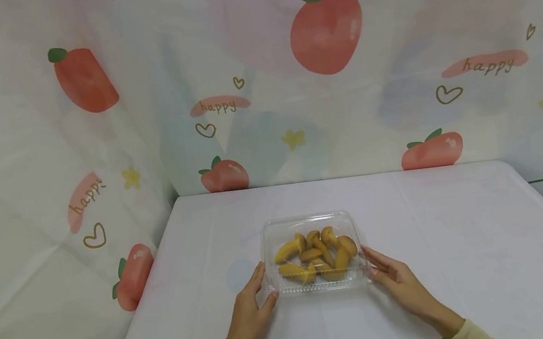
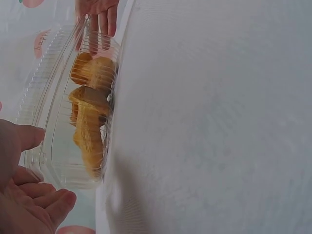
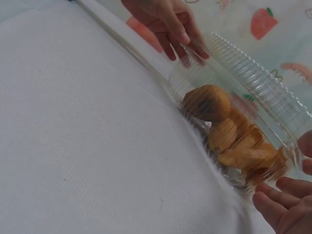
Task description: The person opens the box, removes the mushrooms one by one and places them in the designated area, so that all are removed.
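Observation:
A clear plastic clamshell container (image 1: 306, 220) with its lid down sits between both hands over the middle of the table. Several yellow-brown mushrooms (image 1: 316, 254) lie inside it. My left hand (image 1: 247, 313) holds the container's left end, thumb (image 2: 33, 137) on the rim and fingers lower down. At the opposite end my right hand (image 1: 404, 288) grips the side, its fingertips (image 3: 265, 197) near the bottom edge. Through the ribbed wall (image 2: 63, 168) the mushrooms (image 2: 90, 122) show in the wrist views. Whether the base touches the table cannot be told.
A white cloth covers the table (image 1: 470, 246). Behind and to the left hangs a pale curtain (image 1: 252, 33) printed with red fruit, hearts and the word "happy". The table's back edge meets this curtain.

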`<action>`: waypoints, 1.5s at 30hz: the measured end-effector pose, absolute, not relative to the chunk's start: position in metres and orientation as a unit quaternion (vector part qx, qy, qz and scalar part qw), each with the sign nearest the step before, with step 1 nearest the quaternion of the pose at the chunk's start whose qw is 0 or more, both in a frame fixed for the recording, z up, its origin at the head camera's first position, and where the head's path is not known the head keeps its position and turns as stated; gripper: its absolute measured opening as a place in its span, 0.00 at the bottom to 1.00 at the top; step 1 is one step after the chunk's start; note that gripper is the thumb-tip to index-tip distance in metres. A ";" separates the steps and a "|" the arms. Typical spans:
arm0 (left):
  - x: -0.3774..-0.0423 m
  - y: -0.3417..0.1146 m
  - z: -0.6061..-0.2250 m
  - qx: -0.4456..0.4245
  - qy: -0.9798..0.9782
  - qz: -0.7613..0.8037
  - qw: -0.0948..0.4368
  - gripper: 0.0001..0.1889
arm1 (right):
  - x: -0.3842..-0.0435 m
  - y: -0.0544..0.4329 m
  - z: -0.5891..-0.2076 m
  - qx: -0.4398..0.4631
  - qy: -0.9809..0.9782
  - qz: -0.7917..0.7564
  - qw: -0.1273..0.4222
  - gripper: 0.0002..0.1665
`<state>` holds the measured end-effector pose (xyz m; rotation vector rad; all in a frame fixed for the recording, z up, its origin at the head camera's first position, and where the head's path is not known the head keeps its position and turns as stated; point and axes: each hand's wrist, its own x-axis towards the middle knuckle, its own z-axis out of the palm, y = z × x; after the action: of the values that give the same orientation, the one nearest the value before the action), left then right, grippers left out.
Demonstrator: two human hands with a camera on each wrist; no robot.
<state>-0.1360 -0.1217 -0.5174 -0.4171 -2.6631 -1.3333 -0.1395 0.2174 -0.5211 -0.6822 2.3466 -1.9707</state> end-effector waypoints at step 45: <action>-0.145 -0.136 -0.496 -0.190 -0.863 -0.450 0.126 0.29 | -0.144 0.224 -0.489 -0.218 0.789 -0.574 -0.022 0.29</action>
<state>-0.1453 -0.1363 -0.4964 -0.5546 -2.5142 -1.3108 -0.1439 0.2236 -0.4894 -0.6958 2.5151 -1.8283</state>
